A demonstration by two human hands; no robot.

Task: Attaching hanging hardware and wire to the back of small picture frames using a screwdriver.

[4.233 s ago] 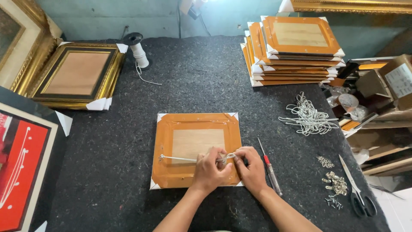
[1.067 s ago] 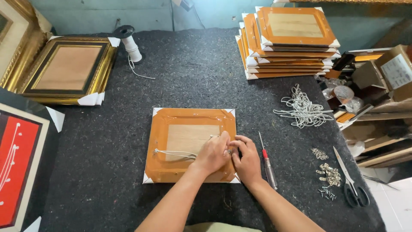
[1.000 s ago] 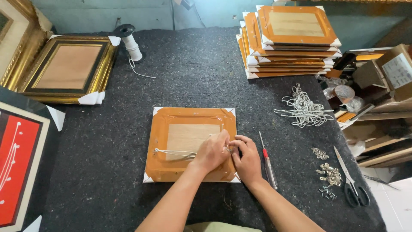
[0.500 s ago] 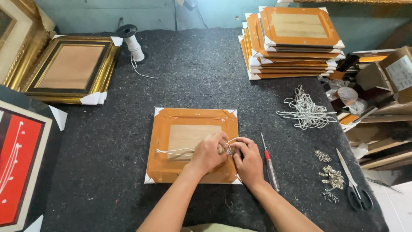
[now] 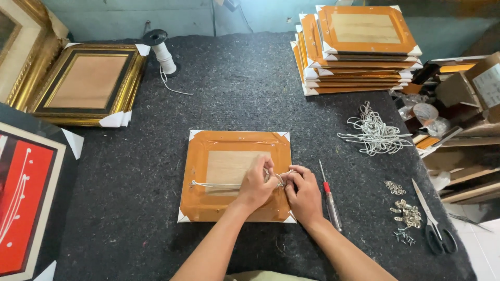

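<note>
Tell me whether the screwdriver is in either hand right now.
No. The screwdriver lies on the felt beside the frame, while both hands, left and right, work the cord.

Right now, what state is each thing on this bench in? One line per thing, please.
Orange frame: face down on the felt, white cord across its back.
White cord: stretched taut from the left side to the hands.
Left hand: pinching the cord.
Right hand: pinching the cord end.
Screwdriver: lying flat, untouched.
Scissors: closed, lying flat.
Frame stack: piled face down.
Cord spool: upright, end trailing loose.
</note>
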